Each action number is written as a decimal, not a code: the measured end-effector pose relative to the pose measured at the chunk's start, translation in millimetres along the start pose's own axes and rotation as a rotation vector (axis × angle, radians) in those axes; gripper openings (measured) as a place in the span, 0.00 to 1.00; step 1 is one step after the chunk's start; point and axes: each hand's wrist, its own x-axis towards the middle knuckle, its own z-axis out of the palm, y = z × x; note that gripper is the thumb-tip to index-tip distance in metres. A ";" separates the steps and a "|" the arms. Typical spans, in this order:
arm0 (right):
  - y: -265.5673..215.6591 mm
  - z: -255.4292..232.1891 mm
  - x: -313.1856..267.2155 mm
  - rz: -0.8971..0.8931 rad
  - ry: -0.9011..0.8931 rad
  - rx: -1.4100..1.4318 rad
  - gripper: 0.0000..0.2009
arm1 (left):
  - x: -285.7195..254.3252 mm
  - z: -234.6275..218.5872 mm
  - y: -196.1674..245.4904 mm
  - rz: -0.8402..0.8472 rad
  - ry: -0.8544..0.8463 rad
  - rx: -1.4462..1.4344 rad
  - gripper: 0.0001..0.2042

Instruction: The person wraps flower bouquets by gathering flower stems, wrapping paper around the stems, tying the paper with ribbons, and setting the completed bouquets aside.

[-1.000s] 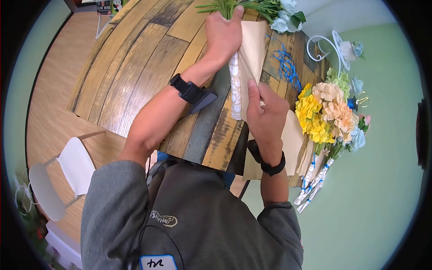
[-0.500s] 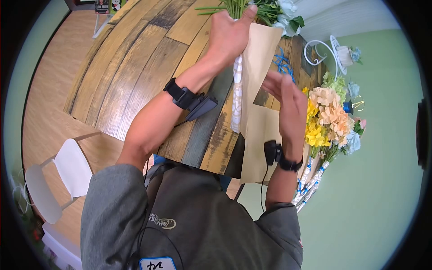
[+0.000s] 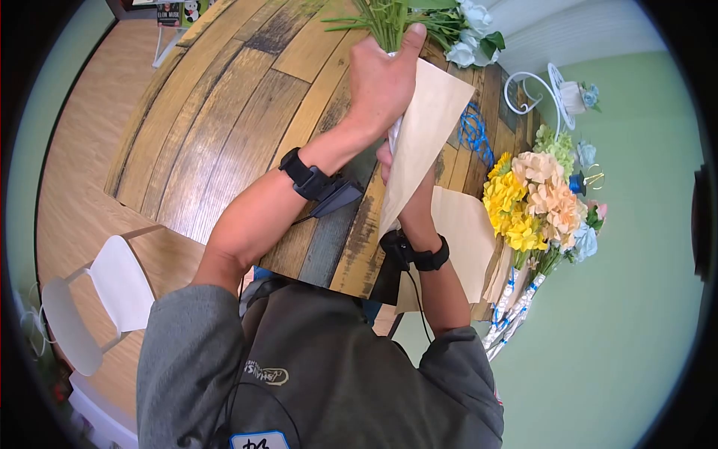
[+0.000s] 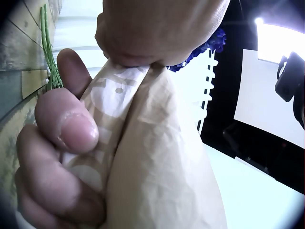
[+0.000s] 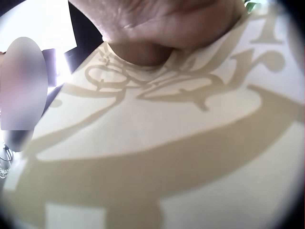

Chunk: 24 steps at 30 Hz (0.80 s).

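In the head view my left hand [image 3: 383,84] grips green stems [image 3: 385,26] and the top of a paper wrap [image 3: 426,123] around them, thumb upward. Lower down, my right hand [image 3: 387,159] is mostly behind the plain side of this wrap, with only some fingers showing at its left edge. The left wrist view has those fingers [image 4: 62,138] curled around the white-patterned paper [image 4: 112,100], below my left hand [image 4: 157,28]. Patterned paper [image 5: 143,157] fills the right wrist view, under my right hand [image 5: 167,24].
Pale blue flowers [image 3: 464,54] lie at the table's [image 3: 224,112] far side. To the right are blue ribbon [image 3: 475,135], brown paper sheets [image 3: 460,239], yellow flowers [image 3: 512,209], peach flowers [image 3: 550,191] and a white stand [image 3: 557,97]. Two white chairs [image 3: 120,280] stand at the left.
My right hand has left the paper's front, swung out to the right, then moved in behind it to the lower roll. The loose flap now spreads across the patterned roll.
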 end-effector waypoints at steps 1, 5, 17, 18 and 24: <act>-3.6 -0.6 0.6 0.034 -0.028 0.010 0.13 | -0.5 -0.9 3.6 0.001 0.001 0.000 0.20; -35.4 -3.5 2.8 0.209 -0.099 0.059 0.25 | 9.9 -10.8 15.9 -0.270 -0.356 -0.390 0.19; -35.7 -25.8 0.6 -0.051 -0.149 -0.238 0.38 | 10.7 -10.6 11.3 -0.362 -0.367 -0.480 0.21; -49.1 -26.7 -9.0 0.014 -0.110 -0.166 0.30 | 11.5 -9.7 8.2 -0.322 -0.309 -0.445 0.21; -49.2 -4.7 -15.1 -0.449 0.070 -0.865 0.20 | 13.6 -3.3 -19.1 -0.126 -0.075 -0.233 0.21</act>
